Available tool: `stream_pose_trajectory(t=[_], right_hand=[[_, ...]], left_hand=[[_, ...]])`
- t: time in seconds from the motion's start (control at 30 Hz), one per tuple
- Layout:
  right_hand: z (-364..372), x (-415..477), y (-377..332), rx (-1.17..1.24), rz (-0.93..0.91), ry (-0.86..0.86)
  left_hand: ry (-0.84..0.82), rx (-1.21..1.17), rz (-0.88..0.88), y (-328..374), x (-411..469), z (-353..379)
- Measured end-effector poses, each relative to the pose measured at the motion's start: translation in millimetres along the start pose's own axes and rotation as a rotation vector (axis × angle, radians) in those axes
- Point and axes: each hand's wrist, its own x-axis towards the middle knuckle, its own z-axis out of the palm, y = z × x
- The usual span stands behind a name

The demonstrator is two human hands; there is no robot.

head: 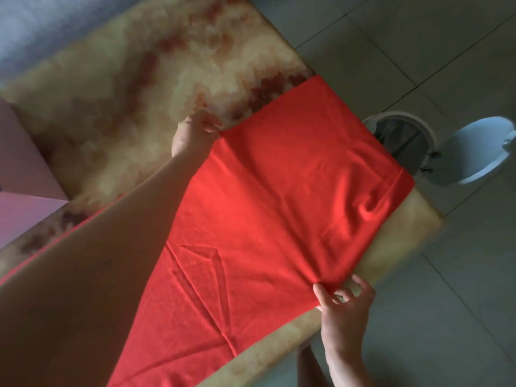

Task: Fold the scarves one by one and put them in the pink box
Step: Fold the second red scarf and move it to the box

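Mid-fold on the red scarf [279, 191], by the look of it. Lying spread flat across the marbled table [111, 79], with a hem or turned band along its right end and raised creases [206, 263] nearer the body.

Pinching the far edge with the left hand [195, 135], fingertips closed on the cloth, arm stretched right across the table. Pinching the near edge with the right hand [346, 305], thumb and forefinger nipped on a small gather of fabric, other fingers loosely curled over the table's rim. Gripping one long side each, then, roughly opposite one another, with the cloth drawn fairly smooth between.

Probably setting up the next crease. Calls for lifting both pinched points together, carrying them over onto the rest of the cloth, lining up the edges, then pressing those creases flat. Worth minding the right corner, right at the table's edge above the bin [399, 135] on the floor: easy to drag off with an uneven pull.

Over to the pink box [25, 174]: sitting at the left end of the table, well apart from both hands, across the left forearm from the cloth. Only walls and a flap in view, so cannot tell what lies inside.

Early going, judged from this. Fold to finish first, then a reach left to the box.
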Motion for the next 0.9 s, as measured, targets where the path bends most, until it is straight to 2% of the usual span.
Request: stream_pose_trajectory(t=[0.07,0.13,0.23,0.3,0.37,0.43,0.53,0.6,0.67,0.83,0.9], right_hand=[[-1,-2,1,0.049,0.02,-0.026],[0,-6,2,0.086,0.036,-0.051],[3,-15,9,0.048,0.01,-0.07],[8,-26,9,-0.142,-0.175,-0.012],[13,-41,9,-0.483,-0.447,0.013],[21,-55,10,-0.737,-0.598,-0.084],[30,-60,22,-1.022,-0.805,-0.353],[30,-54,32,-1.169,-0.843,-0.481],[27,-45,37,-1.233,-0.827,-0.531],[13,-43,35,-1.278,-0.821,-0.552],[14,-48,31,-1.256,-0.891,-0.582]], left_hand=[[-0.015,0.11,0.046,-7,-5,4],[0.045,0.302,0.05,-11,-23,4],[0.127,0.286,0.071,-16,-75,8],[0.107,0.273,0.096,-31,-126,16],[0.053,0.306,0.123,-51,-184,22],[-0.033,0.412,0.108,-72,-235,25],[-0.113,0.549,0.043,-103,-278,27],[-0.143,0.667,0.054,-116,-280,26],[-0.16,0.74,0.077,-121,-270,25],[-0.133,0.686,0.057,-112,-285,19],[-0.111,0.667,0.017,-114,-315,19]])
